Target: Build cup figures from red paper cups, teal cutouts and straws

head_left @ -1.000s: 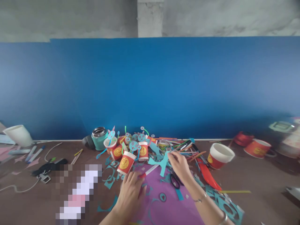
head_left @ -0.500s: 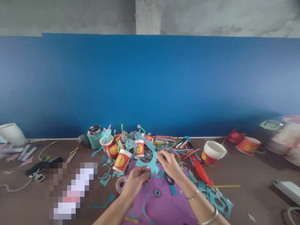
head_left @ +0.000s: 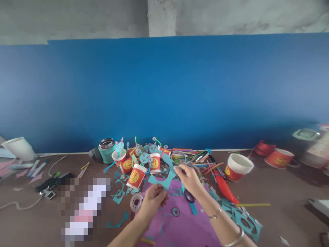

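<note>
A cut-out sheet of light blue paper [head_left: 164, 179], with curved bites taken from its edges, is held above a purple sheet [head_left: 190, 230]. My right hand [head_left: 189, 180] pinches the paper's right side between thumb and fingers. Below its lower edge is my left hand [head_left: 154, 200], with fingers curled; whatever is between its fingertips is hidden. A small blue disc [head_left: 175, 212] with a dark rim lies on the purple sheet. Dark-handled scissors [head_left: 189, 196] lie partly under my right wrist. Behind the paper stand red-and-white paper cups [head_left: 137, 176], several with blue paper faces [head_left: 146, 158].
Left are a tape roll [head_left: 136, 202], a teal flask [head_left: 107, 151], markers [head_left: 38, 168] and a dark strap with a metal buckle [head_left: 48, 193]. Right are stacked white cups [head_left: 239, 167], a red pouch [head_left: 224, 188], blue paper scraps [head_left: 245, 221] and a yellow strip [head_left: 254, 205]. A blue wall [head_left: 164, 92] stands behind.
The view has shifted slightly, so the table things sit further right. My left hand has drawn a little down from the blue paper, which my right hand still pinches.
</note>
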Available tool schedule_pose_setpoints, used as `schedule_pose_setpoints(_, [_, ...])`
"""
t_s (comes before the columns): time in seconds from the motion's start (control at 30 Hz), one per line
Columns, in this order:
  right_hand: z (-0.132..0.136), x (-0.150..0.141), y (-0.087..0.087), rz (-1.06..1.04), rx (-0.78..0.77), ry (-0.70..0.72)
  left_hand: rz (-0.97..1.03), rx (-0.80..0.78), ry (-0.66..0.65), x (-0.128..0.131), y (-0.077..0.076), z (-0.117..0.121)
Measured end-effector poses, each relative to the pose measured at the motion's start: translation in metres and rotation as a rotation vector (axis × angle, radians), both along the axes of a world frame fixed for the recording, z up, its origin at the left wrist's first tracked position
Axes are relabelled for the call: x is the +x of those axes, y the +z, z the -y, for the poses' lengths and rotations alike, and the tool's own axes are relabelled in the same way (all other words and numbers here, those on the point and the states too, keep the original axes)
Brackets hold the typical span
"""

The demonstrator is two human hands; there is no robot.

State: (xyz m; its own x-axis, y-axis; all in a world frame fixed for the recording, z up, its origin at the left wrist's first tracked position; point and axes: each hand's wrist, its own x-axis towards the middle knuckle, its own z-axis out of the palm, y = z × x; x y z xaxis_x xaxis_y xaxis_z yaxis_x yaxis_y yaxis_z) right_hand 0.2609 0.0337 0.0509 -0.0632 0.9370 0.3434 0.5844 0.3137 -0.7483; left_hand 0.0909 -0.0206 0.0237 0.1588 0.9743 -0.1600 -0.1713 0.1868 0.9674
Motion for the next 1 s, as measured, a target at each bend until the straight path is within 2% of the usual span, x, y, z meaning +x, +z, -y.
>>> schedule_pose_setpoints(0.1, [-0.01,0.014,-0.007,0.006,0.124,-0.205,-0.25,0.091,-0.089,0.0,-0.003,0.0])
schedule_pose_setpoints(0.2, [-0.016,0.024,-0.012,0.079,0.214,-0.24,-0.474,0.223,-0.12,0.001,-0.001,0.004])
schedule_pose_setpoints(0.3, [-0.014,0.025,-0.011,0.215,0.245,-0.25,-0.738,0.503,-0.09,0.001,0.001,0.01])
schedule_pose_setpoints(0.37, [-0.009,0.021,-0.008,0.252,0.204,-0.17,-0.886,0.618,-0.076,0.001,0.002,0.012])
schedule_pose_setpoints(0.5, [0.002,0.003,-0.008,0.232,0.016,0.142,-1.072,0.62,-0.024,-0.001,0.002,0.014])
schedule_pose_setpoints(0.63, [0.011,-0.016,-0.019,0.328,-0.024,0.369,-1.128,0.662,-0.027,0.0,0.0,0.018])
schedule_pose_setpoints(0.7, [0.014,-0.021,-0.023,0.434,-0.013,0.406,-1.107,0.687,-0.034,0.001,-0.002,0.02])
schedule_pose_setpoints(0.87, [0.017,-0.023,-0.021,0.694,-0.031,0.26,-1.099,0.683,0.006,0.001,-0.004,0.018])
schedule_pose_setpoints(1.0, [0.015,-0.017,-0.018,0.63,-0.058,0.16,-1.111,0.648,0.093,-0.003,0.003,0.014])
